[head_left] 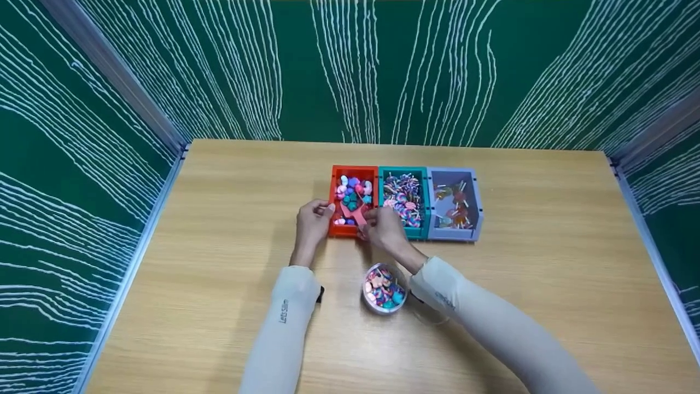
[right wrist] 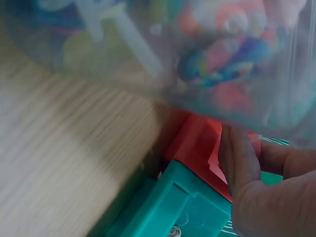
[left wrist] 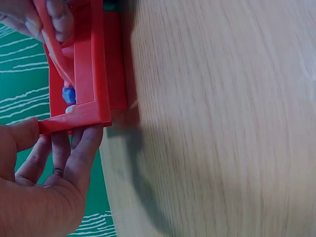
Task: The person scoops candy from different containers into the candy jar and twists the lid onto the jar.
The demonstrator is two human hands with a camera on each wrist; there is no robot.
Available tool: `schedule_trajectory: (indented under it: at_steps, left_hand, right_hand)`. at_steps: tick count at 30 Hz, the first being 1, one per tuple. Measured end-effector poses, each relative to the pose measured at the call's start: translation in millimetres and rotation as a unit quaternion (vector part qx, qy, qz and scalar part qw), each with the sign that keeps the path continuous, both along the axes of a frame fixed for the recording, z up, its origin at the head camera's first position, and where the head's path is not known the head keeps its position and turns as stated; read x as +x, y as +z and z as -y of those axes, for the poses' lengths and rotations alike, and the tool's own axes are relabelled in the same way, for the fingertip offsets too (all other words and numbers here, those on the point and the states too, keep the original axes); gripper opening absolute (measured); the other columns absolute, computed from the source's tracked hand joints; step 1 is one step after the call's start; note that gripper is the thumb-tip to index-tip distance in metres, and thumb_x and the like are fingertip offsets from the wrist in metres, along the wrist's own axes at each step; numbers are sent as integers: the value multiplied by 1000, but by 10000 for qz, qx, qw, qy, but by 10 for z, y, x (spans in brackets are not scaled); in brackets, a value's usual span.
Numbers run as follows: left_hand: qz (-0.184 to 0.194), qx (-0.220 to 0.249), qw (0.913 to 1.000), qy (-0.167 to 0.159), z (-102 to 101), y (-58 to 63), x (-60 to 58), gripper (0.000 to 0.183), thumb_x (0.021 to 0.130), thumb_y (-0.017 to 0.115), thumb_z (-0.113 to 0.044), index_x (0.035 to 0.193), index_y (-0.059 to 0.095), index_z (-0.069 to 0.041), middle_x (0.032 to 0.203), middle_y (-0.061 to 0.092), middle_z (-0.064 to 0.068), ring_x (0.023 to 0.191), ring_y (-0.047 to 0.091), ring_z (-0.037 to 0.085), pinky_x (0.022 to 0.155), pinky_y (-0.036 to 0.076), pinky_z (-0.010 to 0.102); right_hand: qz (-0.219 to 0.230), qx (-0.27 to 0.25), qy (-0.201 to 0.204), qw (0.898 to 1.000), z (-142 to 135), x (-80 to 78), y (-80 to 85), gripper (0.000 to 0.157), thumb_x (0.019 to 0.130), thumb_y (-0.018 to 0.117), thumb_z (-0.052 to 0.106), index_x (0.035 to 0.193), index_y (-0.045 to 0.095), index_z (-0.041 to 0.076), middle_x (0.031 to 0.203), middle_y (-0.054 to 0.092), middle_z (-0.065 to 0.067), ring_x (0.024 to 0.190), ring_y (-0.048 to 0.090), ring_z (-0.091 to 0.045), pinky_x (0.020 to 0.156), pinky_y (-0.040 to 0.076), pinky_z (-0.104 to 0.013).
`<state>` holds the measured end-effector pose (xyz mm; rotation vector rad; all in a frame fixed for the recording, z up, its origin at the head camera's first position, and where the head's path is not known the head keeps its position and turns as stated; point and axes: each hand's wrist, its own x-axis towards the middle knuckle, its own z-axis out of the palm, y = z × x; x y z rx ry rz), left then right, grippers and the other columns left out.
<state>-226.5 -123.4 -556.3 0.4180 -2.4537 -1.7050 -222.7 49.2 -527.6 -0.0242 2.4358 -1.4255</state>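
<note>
My left hand (head_left: 313, 221) pinches the left wall of a red bin (head_left: 331, 183), thumb on one side and fingers on the other in the left wrist view. Small colourful bead-like pieces (head_left: 350, 189) lie inside the bin. At its front right, my right hand (head_left: 385, 229) holds a pink scoop (head_left: 355, 213) by the handle, with the scoop's head tilted down among the pieces. A clear round tub (head_left: 385, 311) of mixed colourful pieces stands just in front, near the right forearm; it fills the top of the right wrist view.
Joined to the red bin's right are a teal bin (head_left: 424, 191) of small swirled lollipops and a grey-lilac bin (head_left: 478, 213) with several lollipops. All stand on a wooden table (head_left: 219, 246), enclosed by green walls (head_left: 295, 71) with white lines. A clear lid-like disc (head_left: 432, 317) lies beneath the right sleeve.
</note>
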Motion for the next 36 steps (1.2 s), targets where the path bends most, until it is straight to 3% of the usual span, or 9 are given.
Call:
schedule_trajectory:
  at_steps: [6, 12, 17, 21, 28, 36]
  left_hand:
    - [29, -4, 10000, -8, -9, -17, 4, 14, 99, 69, -5, 105, 77, 5, 85, 68, 10, 82, 61, 21, 76, 50, 31]
    - [25, -4, 10000, 6, -14, -8, 0, 15, 99, 69, -5, 105, 78, 5, 85, 69, 10, 81, 61, 21, 75, 49, 30]
    - [-5, 5, 10000, 1, -10, -3, -3, 15, 100, 69, -6, 106, 78, 5, 84, 68, 9, 80, 60, 20, 74, 48, 29]
    - [-85, -56, 9999, -23, 3, -15, 4, 15, 98, 70, -5, 105, 77, 6, 83, 69, 10, 79, 61, 20, 75, 49, 30]
    - [-91, -109, 9999, -33, 4, -12, 9, 15, 99, 70, -7, 105, 77, 6, 85, 69, 12, 81, 62, 22, 78, 51, 34]
    - [54, -90, 9999, -26, -6, -8, 5, 16, 100, 69, -7, 106, 77, 5, 88, 70, 13, 85, 63, 24, 79, 52, 35]
  right_hand:
    - [151, -200, -24, 9997, -3, 2, -41, 31, 100, 63, -9, 131, 69, -7, 116, 74, -23, 91, 77, -28, 85, 63, -33]
    - [587, -892, -395, 9935, -22, -6, -89, 33, 99, 59, -13, 131, 66, -10, 113, 73, -24, 87, 77, -24, 80, 63, -30]
    - [676, -1234, -599, 9882, -14, 8, -98, 34, 98, 57, -16, 130, 65, -13, 107, 74, -24, 82, 75, -20, 76, 63, -27]
    - [778, -1748, -835, 9780, -14, 45, -96, 37, 95, 54, -20, 131, 63, -17, 108, 73, -29, 78, 73, -19, 73, 63, -27]
    - [962, -2268, -1051, 9635, -42, 89, -105, 38, 96, 52, -21, 133, 61, -18, 108, 72, -31, 82, 75, -22, 82, 63, -35]
    - [928, -1866, -875, 9741, -38, -8, -114, 37, 99, 57, -17, 135, 63, -13, 120, 71, -30, 84, 76, -21, 78, 63, -28]
